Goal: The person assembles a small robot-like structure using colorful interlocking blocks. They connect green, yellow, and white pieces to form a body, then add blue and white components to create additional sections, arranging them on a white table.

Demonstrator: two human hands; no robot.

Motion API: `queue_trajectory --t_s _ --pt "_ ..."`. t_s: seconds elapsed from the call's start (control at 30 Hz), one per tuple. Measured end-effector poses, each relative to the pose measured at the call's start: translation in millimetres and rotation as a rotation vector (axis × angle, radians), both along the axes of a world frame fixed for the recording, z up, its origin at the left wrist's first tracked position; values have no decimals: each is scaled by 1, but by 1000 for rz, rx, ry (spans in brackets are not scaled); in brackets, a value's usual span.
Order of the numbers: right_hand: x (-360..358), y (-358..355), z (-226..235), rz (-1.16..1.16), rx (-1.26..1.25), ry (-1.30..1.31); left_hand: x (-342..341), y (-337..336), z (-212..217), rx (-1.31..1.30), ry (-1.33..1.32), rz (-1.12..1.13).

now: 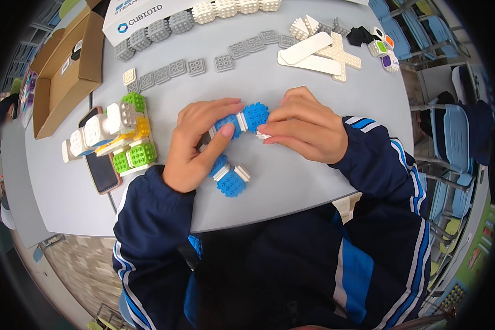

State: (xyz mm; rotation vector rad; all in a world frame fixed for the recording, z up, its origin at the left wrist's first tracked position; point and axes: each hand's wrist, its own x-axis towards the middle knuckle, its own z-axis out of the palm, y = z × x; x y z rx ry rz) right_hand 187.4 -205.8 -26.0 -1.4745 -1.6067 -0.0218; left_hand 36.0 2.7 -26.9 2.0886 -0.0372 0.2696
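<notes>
Over the table's near middle, my left hand [195,144] is closed round a curved chain of blue studded blocks [256,116] joined by thin white connectors. Its thumb presses on one block, and part of the chain is hidden behind the fingers. The chain's lower end, another blue block [232,183], hangs below that hand with a white piece on its side. At the upper end, my right hand [309,124] pinches a small white connector [263,135] against or right beside the top block; whether it is attached cannot be seen.
Left of my hands stands a model of white, green and yellow blocks [141,152], beside a phone [103,171]. An open cardboard box [71,82] lies farther left. Grey square plates [196,66], grey blocks [158,29] and white strips [308,55] line the far side.
</notes>
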Motion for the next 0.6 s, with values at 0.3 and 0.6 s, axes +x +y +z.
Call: queue_trajectory --t_s 0.3,0.6 --pt "-1 -2 1 -47 -102 -27 -1 0 0 -2 22 53" --pt "-1 6 -6 -89 -177 37 -2 2 1 -2 73 36"
